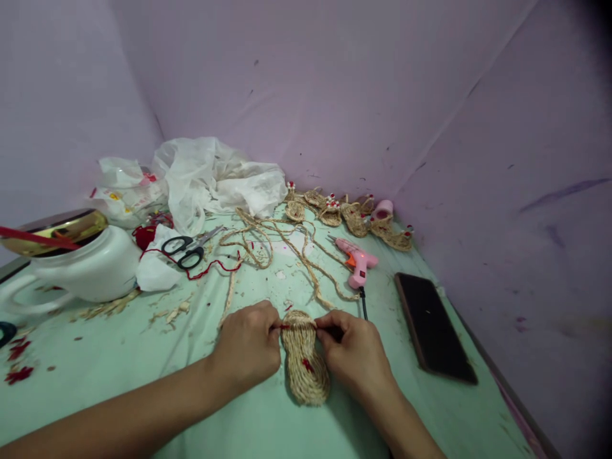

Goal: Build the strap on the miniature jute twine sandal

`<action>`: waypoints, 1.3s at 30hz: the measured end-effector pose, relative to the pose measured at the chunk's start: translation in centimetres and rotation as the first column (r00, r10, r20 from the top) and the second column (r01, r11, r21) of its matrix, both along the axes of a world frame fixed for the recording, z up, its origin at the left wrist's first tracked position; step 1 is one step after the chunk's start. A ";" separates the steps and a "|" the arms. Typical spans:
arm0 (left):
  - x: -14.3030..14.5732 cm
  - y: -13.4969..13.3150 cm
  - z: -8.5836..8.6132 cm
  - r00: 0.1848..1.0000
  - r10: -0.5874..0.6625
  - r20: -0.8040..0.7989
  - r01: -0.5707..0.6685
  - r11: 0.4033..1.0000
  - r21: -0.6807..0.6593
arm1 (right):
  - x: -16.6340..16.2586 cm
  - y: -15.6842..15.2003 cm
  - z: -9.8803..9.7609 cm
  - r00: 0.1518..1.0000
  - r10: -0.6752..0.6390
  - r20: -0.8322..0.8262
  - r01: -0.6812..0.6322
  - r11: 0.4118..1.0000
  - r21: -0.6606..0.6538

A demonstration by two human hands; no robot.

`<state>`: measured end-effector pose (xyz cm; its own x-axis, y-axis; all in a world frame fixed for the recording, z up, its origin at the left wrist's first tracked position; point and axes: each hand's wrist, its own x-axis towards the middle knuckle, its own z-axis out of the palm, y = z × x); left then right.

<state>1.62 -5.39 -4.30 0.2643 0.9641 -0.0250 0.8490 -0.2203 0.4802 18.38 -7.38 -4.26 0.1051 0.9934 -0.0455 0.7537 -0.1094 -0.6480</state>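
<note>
A small sole woven from jute rope (304,363) lies flat on the pale green cloth (119,357) right in front of me. My left hand (248,344) is closed, its fingertips pinching the sole's upper left edge, where a bit of red thread shows. My right hand (356,354) is closed too and pinches the upper right edge. A small red mark sits near the sole's middle. Loose jute rope (287,248) trails away behind the sole.
A pink glue gun (356,261) lies behind my right hand, and a black phone (433,328) to the right. Black-handled scissors (189,250), a white teapot (83,261), plastic bags (215,175) and several finished jute sandals (351,217) are farther back. Walls close in behind and right.
</note>
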 end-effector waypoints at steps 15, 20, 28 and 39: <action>-0.4 -0.4 0.3 0.996 -0.041 0.082 0.040 0.999 0.022 | 0.2 -0.2 1.1 0.999 0.011 0.036 -0.009 0.998 -0.061; -0.3 -0.3 0.2 0.997 -0.042 0.059 0.042 0.999 -0.009 | 0.2 0.0 1.1 0.999 0.021 0.047 -0.017 0.997 -0.081; -0.1 -0.2 -0.1 0.998 -0.003 0.061 0.004 1.000 -0.001 | 0.4 0.1 0.2 0.998 -0.018 -0.052 0.015 0.998 -0.062; -0.3 0.1 -0.2 0.986 -0.002 0.169 -0.014 0.996 0.093 | 0.5 0.3 -0.1 0.996 -0.021 -0.090 0.030 0.995 0.094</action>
